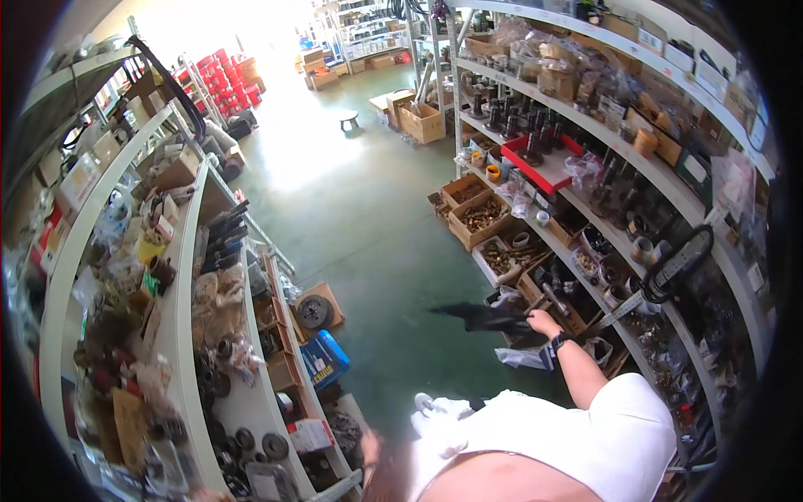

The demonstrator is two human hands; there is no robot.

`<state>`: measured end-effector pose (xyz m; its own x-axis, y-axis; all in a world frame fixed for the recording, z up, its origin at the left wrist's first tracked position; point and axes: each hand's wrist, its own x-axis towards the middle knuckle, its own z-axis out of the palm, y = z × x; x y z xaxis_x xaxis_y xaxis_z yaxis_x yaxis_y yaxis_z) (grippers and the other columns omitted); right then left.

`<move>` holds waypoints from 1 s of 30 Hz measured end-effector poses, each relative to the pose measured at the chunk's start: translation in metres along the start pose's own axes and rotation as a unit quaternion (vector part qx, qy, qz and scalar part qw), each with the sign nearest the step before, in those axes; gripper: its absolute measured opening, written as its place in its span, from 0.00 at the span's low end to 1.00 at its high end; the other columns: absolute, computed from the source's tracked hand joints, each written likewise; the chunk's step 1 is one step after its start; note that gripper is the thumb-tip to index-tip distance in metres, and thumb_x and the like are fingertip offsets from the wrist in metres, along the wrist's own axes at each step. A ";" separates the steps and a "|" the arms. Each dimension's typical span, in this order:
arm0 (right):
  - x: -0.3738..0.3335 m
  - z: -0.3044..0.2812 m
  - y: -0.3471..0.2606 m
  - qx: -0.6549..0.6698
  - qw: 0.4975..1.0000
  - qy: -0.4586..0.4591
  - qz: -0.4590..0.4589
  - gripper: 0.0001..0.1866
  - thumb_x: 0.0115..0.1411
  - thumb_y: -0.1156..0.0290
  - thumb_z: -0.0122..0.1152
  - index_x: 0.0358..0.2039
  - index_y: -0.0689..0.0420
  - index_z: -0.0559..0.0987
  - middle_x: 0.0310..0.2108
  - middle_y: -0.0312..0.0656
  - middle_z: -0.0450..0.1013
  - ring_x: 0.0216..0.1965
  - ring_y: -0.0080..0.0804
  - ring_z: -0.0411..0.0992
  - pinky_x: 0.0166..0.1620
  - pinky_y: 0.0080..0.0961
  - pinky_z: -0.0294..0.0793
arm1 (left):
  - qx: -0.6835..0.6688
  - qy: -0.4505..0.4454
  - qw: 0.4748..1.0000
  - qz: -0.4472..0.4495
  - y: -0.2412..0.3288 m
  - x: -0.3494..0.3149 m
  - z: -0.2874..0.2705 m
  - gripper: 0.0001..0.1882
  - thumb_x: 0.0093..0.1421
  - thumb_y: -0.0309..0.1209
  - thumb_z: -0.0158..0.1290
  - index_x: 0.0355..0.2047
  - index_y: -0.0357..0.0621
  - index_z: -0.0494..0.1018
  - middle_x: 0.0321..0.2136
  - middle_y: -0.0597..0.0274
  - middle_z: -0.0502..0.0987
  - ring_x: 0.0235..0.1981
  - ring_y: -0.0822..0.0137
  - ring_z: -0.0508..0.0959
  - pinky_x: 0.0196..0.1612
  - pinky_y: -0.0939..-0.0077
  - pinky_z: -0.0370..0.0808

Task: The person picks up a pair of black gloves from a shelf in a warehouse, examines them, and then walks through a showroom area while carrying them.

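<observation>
Stretched out over the aisle floor, my right hand is closed on one end of a limp black cloth-like thing. Its far end is smeared by motion and trails off to the left, so I cannot tell its exact kind. Below it, by the foot of the right shelf, lies a clear plastic bag. My left hand hangs low beside the left shelf, near a red and white box. It is blurred and its fingers cannot be made out.
Metal shelves full of parts flank the green floor. On the left a blue box and a carton with a round black part stick out. Wooden boxes of metal fittings line the right side. A small stool stands farther ahead.
</observation>
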<state>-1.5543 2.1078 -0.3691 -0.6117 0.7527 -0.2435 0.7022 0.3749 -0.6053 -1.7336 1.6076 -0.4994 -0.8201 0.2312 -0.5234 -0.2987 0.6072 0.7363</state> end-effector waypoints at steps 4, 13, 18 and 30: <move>0.009 0.013 -0.007 -0.133 0.986 -0.090 0.042 0.15 0.42 0.63 0.48 0.24 0.62 0.74 0.28 0.54 0.69 0.33 0.48 0.67 0.38 0.35 0.66 | 0.015 -0.014 0.996 0.084 0.160 0.124 -0.033 0.14 0.51 0.36 0.42 0.26 0.36 0.71 0.20 0.54 0.73 0.18 0.64 0.73 0.24 0.74 0.68; 0.042 0.076 0.041 -0.211 0.890 -0.192 0.355 0.13 0.44 0.66 0.46 0.25 0.59 0.75 0.30 0.50 0.69 0.33 0.45 0.68 0.36 0.35 0.67 | 0.029 0.117 0.926 0.357 0.358 0.244 -0.063 0.13 0.52 0.28 0.41 0.39 0.44 0.66 0.25 0.52 0.72 0.27 0.57 0.72 0.31 0.72 0.68; 0.167 0.087 0.027 -0.220 0.890 -0.204 0.345 0.13 0.44 0.65 0.46 0.23 0.59 0.75 0.28 0.49 0.70 0.31 0.46 0.69 0.34 0.35 0.68 | 0.109 0.142 0.954 0.241 0.372 0.257 -0.096 0.07 0.49 0.26 0.46 0.29 0.41 0.71 0.22 0.57 0.73 0.24 0.62 0.74 0.29 0.73 0.69; 0.464 0.080 -0.304 -0.129 0.989 -0.059 0.030 0.12 0.49 0.65 0.45 0.28 0.62 0.70 0.30 0.52 0.68 0.34 0.49 0.65 0.36 0.38 0.64 | -0.191 0.530 0.218 0.797 0.701 0.259 -0.207 0.05 0.54 0.24 0.38 0.28 0.37 0.63 0.31 0.53 0.66 0.31 0.59 0.69 0.38 0.65 0.67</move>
<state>-2.0809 2.2995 -0.3585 -0.5935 0.7151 -0.3693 0.7990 0.4684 -0.3770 -2.2562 1.9356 -0.0299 0.3778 -0.5120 0.7714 0.9251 0.2424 -0.2922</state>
